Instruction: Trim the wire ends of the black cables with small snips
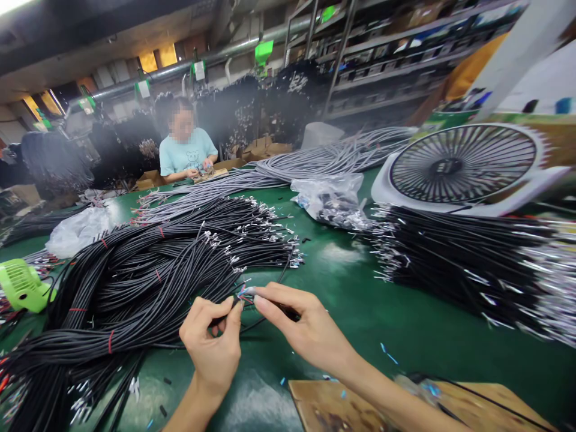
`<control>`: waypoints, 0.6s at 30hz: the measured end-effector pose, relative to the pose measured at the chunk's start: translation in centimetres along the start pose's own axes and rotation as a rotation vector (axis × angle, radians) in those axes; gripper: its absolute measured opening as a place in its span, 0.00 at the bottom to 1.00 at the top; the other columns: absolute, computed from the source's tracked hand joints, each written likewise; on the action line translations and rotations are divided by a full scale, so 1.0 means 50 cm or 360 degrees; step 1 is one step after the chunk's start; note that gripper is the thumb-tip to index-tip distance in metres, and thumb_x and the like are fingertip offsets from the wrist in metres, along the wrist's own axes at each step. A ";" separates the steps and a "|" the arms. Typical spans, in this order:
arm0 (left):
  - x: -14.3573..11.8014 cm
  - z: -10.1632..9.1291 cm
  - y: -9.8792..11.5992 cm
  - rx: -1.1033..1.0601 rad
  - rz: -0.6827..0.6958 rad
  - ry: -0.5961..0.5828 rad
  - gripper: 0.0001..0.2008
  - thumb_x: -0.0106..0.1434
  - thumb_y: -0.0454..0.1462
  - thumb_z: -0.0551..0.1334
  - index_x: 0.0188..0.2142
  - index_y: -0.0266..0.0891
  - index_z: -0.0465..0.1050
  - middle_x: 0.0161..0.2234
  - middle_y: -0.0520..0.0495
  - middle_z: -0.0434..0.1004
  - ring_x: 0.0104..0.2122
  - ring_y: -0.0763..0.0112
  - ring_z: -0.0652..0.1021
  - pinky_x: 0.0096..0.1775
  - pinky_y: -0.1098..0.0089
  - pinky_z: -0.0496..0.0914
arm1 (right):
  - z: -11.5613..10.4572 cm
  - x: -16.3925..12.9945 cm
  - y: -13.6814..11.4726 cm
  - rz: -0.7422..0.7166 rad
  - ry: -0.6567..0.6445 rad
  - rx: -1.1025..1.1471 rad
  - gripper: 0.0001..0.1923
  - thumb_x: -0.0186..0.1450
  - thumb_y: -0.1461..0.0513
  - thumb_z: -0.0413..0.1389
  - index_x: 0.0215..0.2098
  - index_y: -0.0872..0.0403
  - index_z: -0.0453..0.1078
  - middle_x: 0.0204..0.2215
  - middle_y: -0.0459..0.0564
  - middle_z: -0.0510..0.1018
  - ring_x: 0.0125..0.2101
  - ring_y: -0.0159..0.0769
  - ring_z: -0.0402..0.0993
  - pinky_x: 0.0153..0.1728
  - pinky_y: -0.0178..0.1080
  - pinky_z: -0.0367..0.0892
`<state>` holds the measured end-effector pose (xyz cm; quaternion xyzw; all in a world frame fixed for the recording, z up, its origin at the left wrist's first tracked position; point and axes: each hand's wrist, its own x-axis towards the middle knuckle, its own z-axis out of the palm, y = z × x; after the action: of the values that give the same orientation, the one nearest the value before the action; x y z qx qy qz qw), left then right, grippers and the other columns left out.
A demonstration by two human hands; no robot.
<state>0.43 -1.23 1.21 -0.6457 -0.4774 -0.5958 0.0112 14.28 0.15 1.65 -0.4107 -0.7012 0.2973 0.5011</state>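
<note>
My left hand (pixel 213 342) pinches a thin black cable (pixel 263 320) just behind its stripped end, over the green table (pixel 360 300). My right hand (pixel 301 327) grips the same cable's coloured inner wires (pixel 245 296) between thumb and forefinger, right next to the left fingertips. A big bundle of black cables (pixel 148 270) tied with red bands lies to the left, touching my left hand's side.
A second pile of black cables (pixel 463 264) lies at right below a white desk fan (pixel 468 165). Grey cables (pixel 288 168) and a plastic bag (pixel 330 198) lie farther back. A small green fan (pixel 20 285) sits at left. A co-worker (pixel 186 147) sits across. A wooden board (pixel 342 405) lies near me.
</note>
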 end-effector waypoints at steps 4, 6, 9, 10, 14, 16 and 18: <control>0.000 0.001 0.001 -0.0007 0.0009 0.0012 0.09 0.58 0.35 0.60 0.22 0.38 0.72 0.15 0.55 0.65 0.14 0.78 0.65 0.16 0.76 0.61 | -0.001 -0.001 0.000 -0.0010 0.0000 -0.0064 0.15 0.64 0.58 0.49 0.34 0.55 0.77 0.20 0.48 0.72 0.21 0.33 0.66 0.21 0.34 0.61; -0.002 0.002 0.000 -0.0012 -0.0014 0.0003 0.09 0.58 0.35 0.60 0.22 0.38 0.72 0.15 0.55 0.65 0.14 0.78 0.65 0.16 0.76 0.61 | -0.002 -0.001 -0.001 -0.0013 -0.0010 -0.0086 0.16 0.64 0.58 0.49 0.34 0.56 0.77 0.20 0.48 0.72 0.20 0.34 0.66 0.20 0.35 0.61; -0.004 0.003 -0.002 -0.0024 -0.0044 -0.0015 0.09 0.58 0.35 0.60 0.22 0.38 0.73 0.15 0.55 0.66 0.15 0.78 0.66 0.17 0.76 0.61 | -0.003 0.000 -0.003 -0.0018 -0.0012 -0.0095 0.16 0.64 0.58 0.48 0.34 0.56 0.77 0.19 0.48 0.71 0.20 0.33 0.65 0.20 0.35 0.61; -0.005 0.003 -0.003 -0.0027 -0.0043 -0.0015 0.09 0.58 0.35 0.60 0.23 0.38 0.73 0.15 0.55 0.66 0.15 0.78 0.66 0.17 0.76 0.61 | -0.003 0.000 -0.003 -0.0021 -0.0011 -0.0092 0.16 0.64 0.58 0.48 0.34 0.56 0.77 0.19 0.48 0.71 0.20 0.33 0.65 0.20 0.34 0.61; -0.007 0.003 -0.006 -0.0022 -0.0044 -0.0011 0.09 0.58 0.35 0.61 0.22 0.37 0.73 0.15 0.54 0.67 0.15 0.78 0.66 0.17 0.77 0.61 | -0.002 0.001 -0.001 -0.0030 -0.0006 -0.0075 0.16 0.64 0.58 0.49 0.34 0.55 0.77 0.19 0.47 0.70 0.20 0.32 0.65 0.20 0.33 0.61; -0.008 0.004 -0.006 -0.0041 -0.0077 -0.0014 0.08 0.57 0.36 0.61 0.23 0.37 0.73 0.16 0.54 0.67 0.15 0.78 0.67 0.17 0.77 0.62 | -0.002 0.000 0.001 -0.0039 0.0001 -0.0070 0.15 0.64 0.59 0.49 0.34 0.56 0.77 0.18 0.47 0.69 0.19 0.32 0.65 0.19 0.33 0.61; -0.009 0.005 -0.007 -0.0066 -0.0108 -0.0024 0.07 0.57 0.36 0.61 0.23 0.38 0.73 0.16 0.54 0.68 0.15 0.78 0.67 0.17 0.77 0.62 | -0.001 -0.001 0.003 -0.0042 -0.0001 -0.0066 0.15 0.64 0.59 0.49 0.34 0.56 0.77 0.18 0.47 0.69 0.20 0.32 0.65 0.19 0.34 0.61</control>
<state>0.47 -1.18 0.57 -0.6337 -0.4868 -0.6007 -0.0259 14.41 0.17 1.51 -0.4117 -0.7128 0.2761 0.4962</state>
